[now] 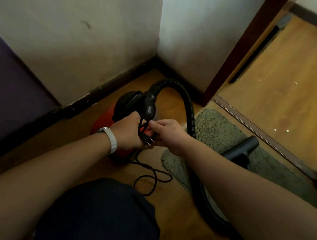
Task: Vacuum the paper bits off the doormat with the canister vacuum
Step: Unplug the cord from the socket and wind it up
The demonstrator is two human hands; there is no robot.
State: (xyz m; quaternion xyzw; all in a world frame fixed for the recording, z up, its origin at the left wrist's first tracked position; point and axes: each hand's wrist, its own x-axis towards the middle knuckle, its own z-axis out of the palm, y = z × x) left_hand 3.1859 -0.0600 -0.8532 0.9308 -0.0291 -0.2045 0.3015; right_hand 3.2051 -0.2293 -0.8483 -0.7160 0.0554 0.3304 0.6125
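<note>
A red canister vacuum (105, 120) with a black lid stands on the wood floor in the wall corner. Its black ribbed hose (189, 110) arcs right and down toward me. The black floor nozzle (242, 150) lies on the shaggy grey-green doormat (215, 131) at the doorway. My left hand (129, 132), a white band on its wrist, grips a bundle of the black power cord with the plug (148, 140) sticking out, prongs to the right. My right hand (167, 132) pinches the cord just above the plug. Loose cord (153, 177) loops on the floor.
White walls meet in a corner behind the vacuum, with dark skirting. A dark purple surface (11, 91) fills the left. A dark door frame (239, 48) and threshold strip lead to another wood floor with small white bits (280, 130). My dark-clothed knee (98, 213) is below.
</note>
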